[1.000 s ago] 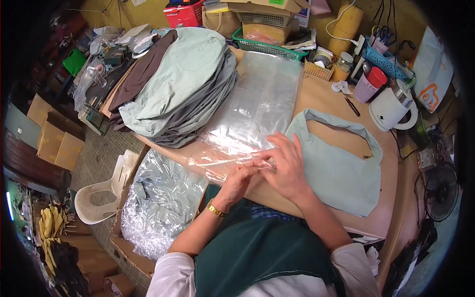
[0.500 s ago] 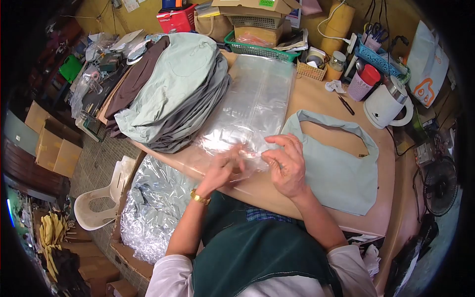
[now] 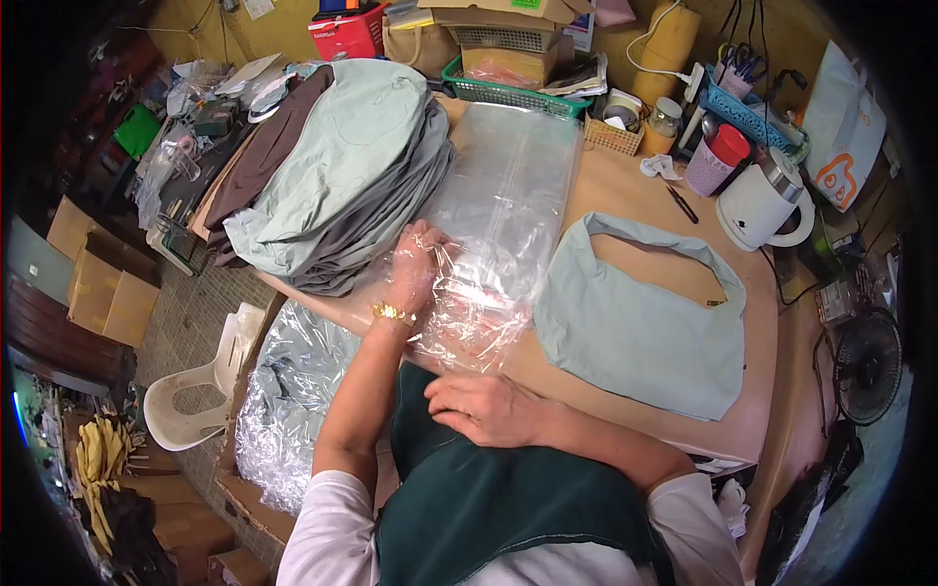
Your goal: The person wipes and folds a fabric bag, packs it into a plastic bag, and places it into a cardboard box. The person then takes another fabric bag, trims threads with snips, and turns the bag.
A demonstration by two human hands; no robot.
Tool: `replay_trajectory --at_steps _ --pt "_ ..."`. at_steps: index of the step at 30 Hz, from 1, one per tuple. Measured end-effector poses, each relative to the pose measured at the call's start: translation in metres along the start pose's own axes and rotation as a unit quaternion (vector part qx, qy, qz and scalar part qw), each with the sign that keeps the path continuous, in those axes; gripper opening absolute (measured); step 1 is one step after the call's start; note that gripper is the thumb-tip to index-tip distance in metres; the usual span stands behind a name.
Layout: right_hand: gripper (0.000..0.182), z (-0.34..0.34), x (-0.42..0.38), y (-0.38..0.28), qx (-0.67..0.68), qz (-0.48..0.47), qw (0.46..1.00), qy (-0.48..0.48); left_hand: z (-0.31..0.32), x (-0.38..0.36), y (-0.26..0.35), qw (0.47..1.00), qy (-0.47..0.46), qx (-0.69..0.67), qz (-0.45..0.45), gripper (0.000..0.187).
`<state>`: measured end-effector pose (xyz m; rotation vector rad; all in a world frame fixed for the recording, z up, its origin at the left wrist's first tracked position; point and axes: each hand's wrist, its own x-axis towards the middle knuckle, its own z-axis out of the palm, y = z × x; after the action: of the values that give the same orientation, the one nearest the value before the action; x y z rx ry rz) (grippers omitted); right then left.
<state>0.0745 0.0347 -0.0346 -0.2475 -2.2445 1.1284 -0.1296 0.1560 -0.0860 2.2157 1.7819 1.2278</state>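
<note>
My left hand (image 3: pixel 418 266) is at the left edge of the clear plastic bags (image 3: pixel 508 186), partly under a thin layer of plastic, its fingers bent; what they grip is hidden by glare. My right hand (image 3: pixel 484 408) is at the table's front edge, close to my apron, with its fingers curled together below the crinkled near end of the plastic. Nothing can be made out in it. A pale green cloth bag (image 3: pixel 635 337) with a wide handle loop lies flat to the right. The pile of grey-green cloth bags (image 3: pixel 342 166) stands to the left.
A white kettle (image 3: pixel 762 210), a red and pink cup (image 3: pixel 718 161) and a black pen (image 3: pixel 682 203) are at the right. Behind are a green basket (image 3: pixel 513 96) and boxes. A white chair (image 3: pixel 200 391) and a big bundle of wrapped plastic (image 3: pixel 293 410) stand at lower left.
My left hand has moved up and left, beneath the plastic. The right hand has come down and left toward my apron. The near end of the plastic has shifted and crinkled.
</note>
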Motion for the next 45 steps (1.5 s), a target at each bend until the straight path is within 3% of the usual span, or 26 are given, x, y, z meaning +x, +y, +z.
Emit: replay_trajectory --at_steps 2,4,7,8,9,11,13,14,16,19,23,27,29,30,33,36,37,39,43,44,45 --pt "0.015 0.003 0.003 0.007 -0.053 -0.021 0.998 0.011 -0.007 0.009 -0.001 0.998 -0.025 -0.007 0.052 0.007" --pt "0.02 0.004 0.006 0.01 -0.214 -0.007 0.977 0.015 -0.009 0.009 -0.005 0.997 -0.052 -0.051 0.016 0.006" --pt "0.023 0.017 0.006 0.024 -0.213 0.034 0.976 -0.02 -0.004 0.01 -0.008 0.998 -0.038 -0.038 0.012 0.005" --pt "0.023 0.02 0.009 0.024 -0.213 0.034 0.976 -0.019 0.002 0.013 -0.01 0.998 -0.028 0.028 0.042 0.005" --pt "0.023 0.023 0.013 0.023 -0.194 0.088 0.976 -0.034 0.006 0.014 -0.012 0.993 -0.018 0.092 0.071 0.006" --pt "0.023 0.021 0.018 0.022 -0.177 0.143 0.973 -0.046 -0.005 0.014 -0.002 0.995 -0.045 0.064 0.069 0.007" --pt "0.043 0.016 0.022 0.019 -0.194 0.219 0.95 -0.109 -0.013 0.016 0.001 0.994 -0.072 0.038 0.066 0.008" --pt "0.043 0.018 0.021 0.023 -0.195 0.218 0.95 -0.108 -0.013 0.016 -0.006 0.991 -0.099 0.04 0.078 0.013" --pt "0.035 0.026 0.017 0.034 -0.281 0.077 0.956 -0.04 -0.006 0.016 -0.017 0.988 -0.123 0.041 0.089 0.019" --pt "0.046 0.025 0.023 0.023 -0.302 0.117 0.944 -0.063 -0.002 0.02 -0.016 0.991 -0.085 0.066 0.083 0.021" --pt "0.049 0.022 0.013 0.034 -0.285 0.105 0.952 -0.033 -0.012 0.018 -0.004 0.989 -0.13 -0.022 0.072 0.011" --pt "0.054 0.03 -0.002 0.057 -0.272 0.036 0.961 0.027 0.0 0.012 -0.005 0.996 -0.016 -0.021 0.084 0.014" --pt "0.055 0.03 -0.003 0.063 -0.284 0.021 0.958 0.033 0.001 0.017 0.003 0.995 -0.007 -0.042 -0.087 0.018" --pt "0.055 0.03 -0.002 0.061 -0.27 0.025 0.962 0.039 -0.006 0.02 0.008 0.992 -0.052 -0.025 -0.115 0.02" --pt "0.056 0.031 -0.005 0.063 -0.259 0.036 0.964 0.048 -0.002 0.018 0.004 0.991 -0.009 -0.123 -0.055 0.02" --pt "0.056 0.032 -0.004 0.063 -0.27 0.047 0.961 0.042 0.005 0.021 -0.003 0.972 0.044 -0.226 -0.057 0.017" --pt "0.056 0.031 -0.004 0.063 -0.278 0.053 0.959 0.033 0.006 0.021 -0.005 0.972 0.045 -0.225 -0.057 0.017" --pt "0.056 0.031 -0.004 0.064 -0.277 0.05 0.959 0.031 0.003 0.023 -0.002 0.966 0.029 -0.214 -0.139 0.017" --pt "0.057 0.031 -0.004 0.066 -0.274 0.051 0.96 0.023 0.019 0.018 -0.016 0.992 0.068 -0.08 -0.076 0.018" --pt "0.057 0.031 -0.004 0.065 -0.274 0.05 0.96 0.025 0.016 0.017 -0.014 0.95 0.04 -0.281 -0.13 0.02" --pt "0.058 0.032 -0.005 0.064 -0.281 0.063 0.957 0.037 0.012 0.016 -0.011 0.913 0.021 -0.379 -0.151 0.022"
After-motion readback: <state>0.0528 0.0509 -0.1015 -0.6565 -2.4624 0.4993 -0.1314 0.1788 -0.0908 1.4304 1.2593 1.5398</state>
